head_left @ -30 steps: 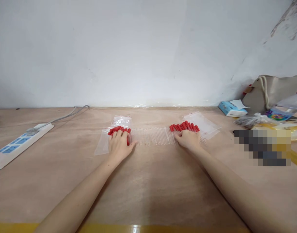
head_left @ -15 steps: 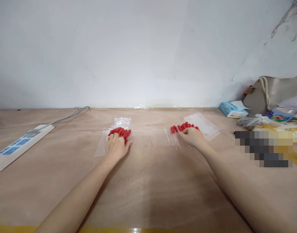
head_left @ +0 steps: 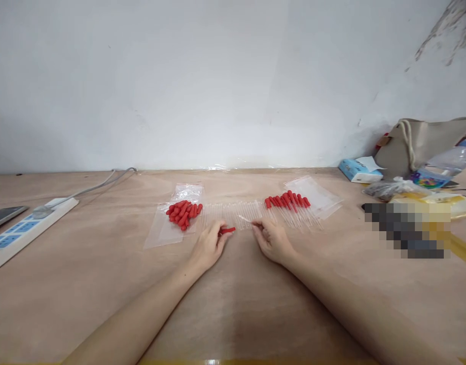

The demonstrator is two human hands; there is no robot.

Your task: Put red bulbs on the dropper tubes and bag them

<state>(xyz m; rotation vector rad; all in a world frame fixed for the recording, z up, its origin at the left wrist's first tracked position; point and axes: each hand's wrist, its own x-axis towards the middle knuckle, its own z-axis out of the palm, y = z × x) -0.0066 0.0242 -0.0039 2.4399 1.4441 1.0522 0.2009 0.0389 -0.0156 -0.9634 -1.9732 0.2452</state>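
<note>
Here | left hand [head_left: 209,247] pinches smooth red bulb [head_left: 228,230] | right hand [head_left: 273,242] pinches slender translucent tube [head_left: 244,219]

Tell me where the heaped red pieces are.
In the head view, the heaped red pieces lie left of centre on clear plastic bags, beyond and left of the left hand.
</note>
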